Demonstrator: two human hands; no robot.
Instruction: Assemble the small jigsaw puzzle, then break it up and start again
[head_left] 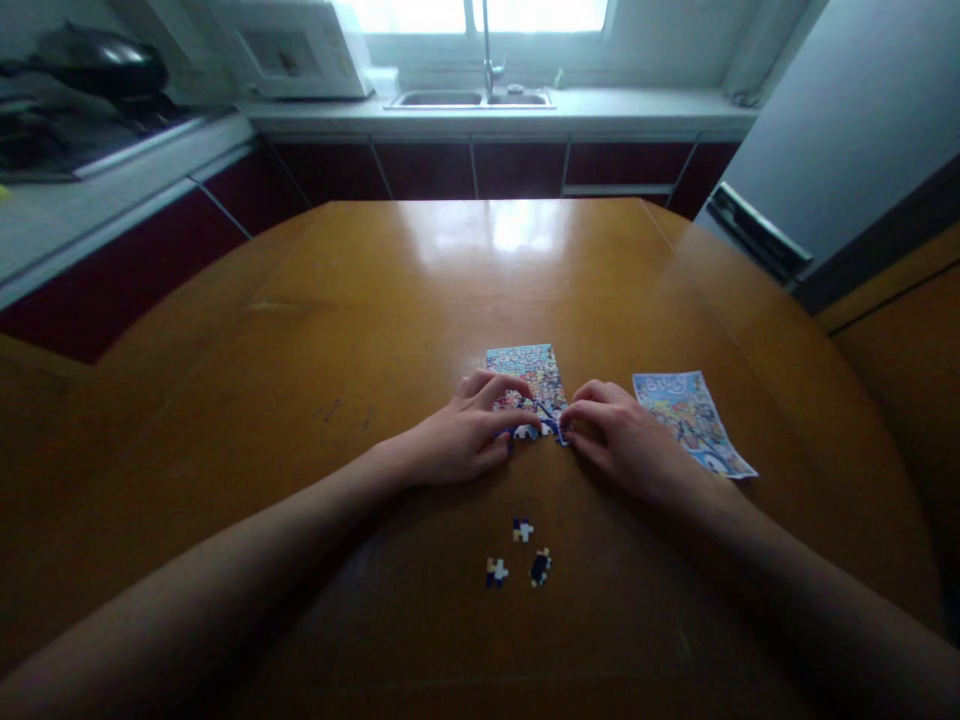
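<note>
Forearms fill the bottom of my view, and just beyond them three loose puzzle pieces (523, 552) lie on the wooden surface (300, 330), a little apart from one another. Past those, my left hand (469, 435) rests palm down with its fingers curled over the near-left part of the small jigsaw puzzle (529, 380), pressing on it rather than gripping anything. My right hand (622, 435) meets it from the other side, fingertips pinched at the puzzle's near-right corner; I cannot tell whether a piece is held between them, since they cover that spot. Just right of that hand lies the printed reference picture (694, 420), flat and slightly angled. Farther off are dark cabinet fronts, a sink (469, 98) under a bright window, and a microwave (289, 45). What worries me is the near edge of the puzzle: with both hands bearing on it from opposite sides, I judge a sideways shove could buckle the joined pieces or slide the whole sheet across this glossy top.
</note>
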